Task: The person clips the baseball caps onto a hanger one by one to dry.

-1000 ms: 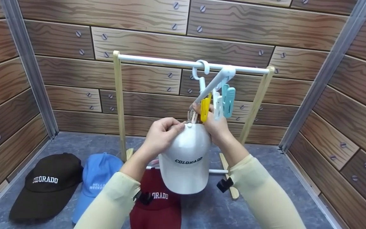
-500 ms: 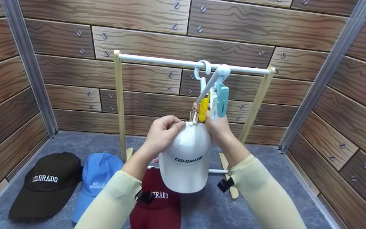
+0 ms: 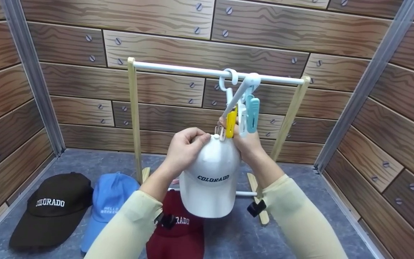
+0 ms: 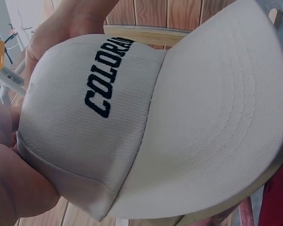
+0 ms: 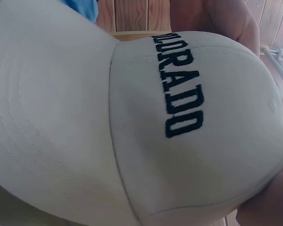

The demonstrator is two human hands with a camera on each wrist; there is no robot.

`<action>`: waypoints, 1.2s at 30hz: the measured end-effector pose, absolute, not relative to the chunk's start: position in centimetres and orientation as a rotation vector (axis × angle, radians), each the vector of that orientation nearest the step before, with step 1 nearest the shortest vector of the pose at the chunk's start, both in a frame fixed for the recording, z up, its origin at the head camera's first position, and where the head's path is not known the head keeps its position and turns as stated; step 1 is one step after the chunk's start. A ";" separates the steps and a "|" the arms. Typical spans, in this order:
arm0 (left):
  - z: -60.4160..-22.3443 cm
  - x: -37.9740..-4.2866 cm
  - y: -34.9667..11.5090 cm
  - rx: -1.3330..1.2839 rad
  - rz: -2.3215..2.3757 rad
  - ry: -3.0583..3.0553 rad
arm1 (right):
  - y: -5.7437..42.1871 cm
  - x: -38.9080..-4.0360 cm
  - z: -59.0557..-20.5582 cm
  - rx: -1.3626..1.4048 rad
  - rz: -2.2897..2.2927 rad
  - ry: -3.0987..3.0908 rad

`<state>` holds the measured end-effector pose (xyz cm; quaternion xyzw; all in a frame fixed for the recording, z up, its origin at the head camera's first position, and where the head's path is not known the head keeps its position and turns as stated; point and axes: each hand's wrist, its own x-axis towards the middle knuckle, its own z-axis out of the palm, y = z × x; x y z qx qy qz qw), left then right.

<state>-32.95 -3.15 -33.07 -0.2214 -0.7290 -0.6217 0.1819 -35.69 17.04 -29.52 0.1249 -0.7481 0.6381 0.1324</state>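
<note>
A white cap with dark COLORADO lettering hangs upright in front of the rack, brim down. At the left of its crown, thumb and fingers of my left hand pinch the fabric. My right hand is behind the crown's right side, its fingertips at the top of a pale clothespin beside the cap's top button; hanging clips partly hide its fingers. That clothespin is on a pale blue clip hanger, along with yellow, white and teal clothespins. Both wrist views are filled mostly by the cap.
The hanger hooks over the white bar of a wooden-post rack. Black and blue caps lie on the grey floor at left. A dark red cap lies in front, below the left forearm.
The white cap's crown and my left hand have risen slightly toward the clothespin. The hanger's near arm with its clips has swung a little to the left since the first frame.
</note>
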 end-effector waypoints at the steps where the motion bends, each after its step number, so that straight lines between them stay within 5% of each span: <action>1: -33.0 -33.0 -3.1 -0.622 -1.758 -2.054 | 17.1 -35.7 -29.5 0.370 1.852 -2.178; 36: -35.0 -33.5 -2.1 -0.554 -1.881 -2.030 | 18.4 -35.3 -33.5 0.419 1.777 -2.088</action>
